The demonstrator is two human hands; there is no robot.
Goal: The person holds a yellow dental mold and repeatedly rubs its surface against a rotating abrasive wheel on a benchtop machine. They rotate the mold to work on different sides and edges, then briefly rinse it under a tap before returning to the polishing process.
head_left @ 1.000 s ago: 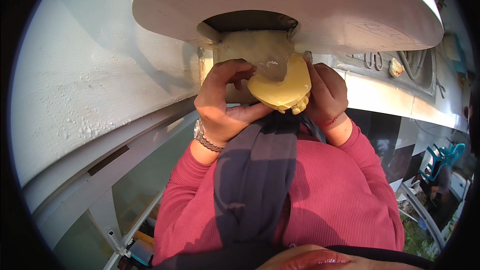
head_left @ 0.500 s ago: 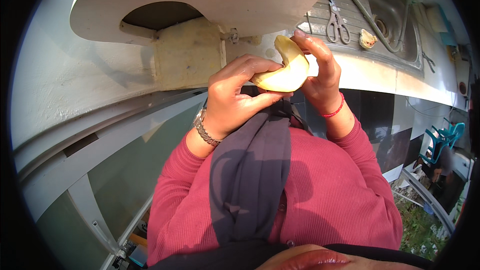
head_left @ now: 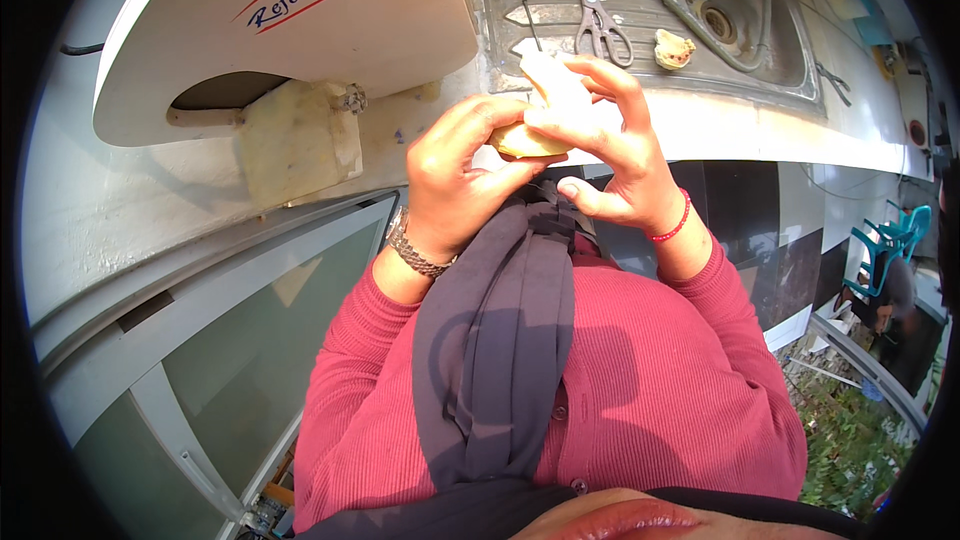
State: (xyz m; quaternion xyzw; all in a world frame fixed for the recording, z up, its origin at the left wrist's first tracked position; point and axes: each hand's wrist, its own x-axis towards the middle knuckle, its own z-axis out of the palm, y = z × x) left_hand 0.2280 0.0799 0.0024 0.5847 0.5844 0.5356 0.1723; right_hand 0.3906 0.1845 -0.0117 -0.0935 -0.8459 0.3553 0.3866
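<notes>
A: At the near edge of the worktop (head_left: pixel 760 125), what do the two hands have between them?

B: A pale yellow cast (head_left: pixel 540 110), lumpy and rounded. It is held up in front of the chest, over the worktop's edge and just short of the draining board (head_left: pixel 520 0).

A: How is the grip on each side?

B: The left hand (head_left: pixel 455 175) is clamped on the cast from below, fingers curled under it and thumb across its front. The right hand (head_left: pixel 610 135) is pinched on its upper part, thumb and first fingers closed on it, little finger sticking out free.

A: What lies on the worktop behind?

B: Metal scissors (head_left: pixel 598 25) on the draining board, a thin pin-like tool just left of them, and a second small yellowish cast (head_left: pixel 674 48) at the sink (head_left: pixel 740 0) rim. A hose runs into the basin.

A: And toward the left end?

B: A white machine housing (head_left: pixel 280 30) with a cream block (head_left: pixel 295 145) beneath it, well apart from the hands.

A: Anything on the wrists?

B: A metal watch (head_left: pixel 415 250) on the left, a red thread band (head_left: pixel 672 225) on the right.
</notes>
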